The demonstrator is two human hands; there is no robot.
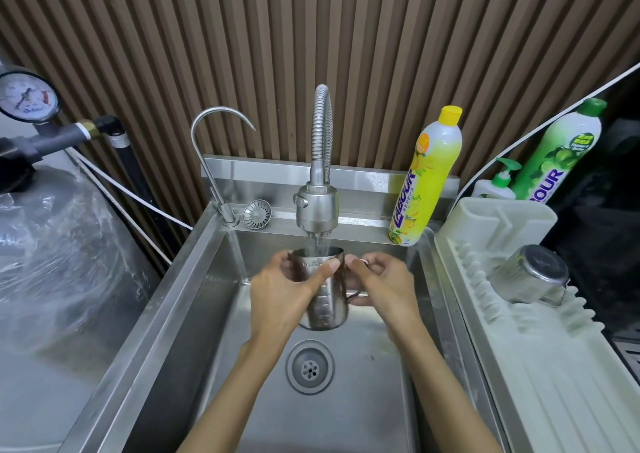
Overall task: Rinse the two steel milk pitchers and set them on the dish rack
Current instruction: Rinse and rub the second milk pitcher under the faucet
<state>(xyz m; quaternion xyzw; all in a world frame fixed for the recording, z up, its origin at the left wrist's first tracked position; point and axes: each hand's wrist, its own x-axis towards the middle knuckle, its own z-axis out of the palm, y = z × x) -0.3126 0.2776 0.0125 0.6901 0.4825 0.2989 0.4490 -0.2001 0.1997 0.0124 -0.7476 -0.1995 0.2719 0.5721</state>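
Observation:
A steel milk pitcher (325,305) stands upright under the flexible tap's spray head (317,210), and water runs into its open top. My left hand (287,293) wraps the pitcher's body, thumb across the front. My right hand (384,286) grips the handle on its right side. Both hold it above the steel sink (214,279), over the drain (310,366). A second steel pitcher (530,278) lies tipped on the white dish rack (554,383) at the right, its bottom facing me.
A yellow dish soap bottle (427,175) stands on the sink's back right corner. A green bottle (557,151) and a pump bottle (497,184) stand behind the rack. A thin gooseneck tap (214,162) and a loose strainer (257,213) sit back left. A plastic-wrapped tank (52,245) is at the left.

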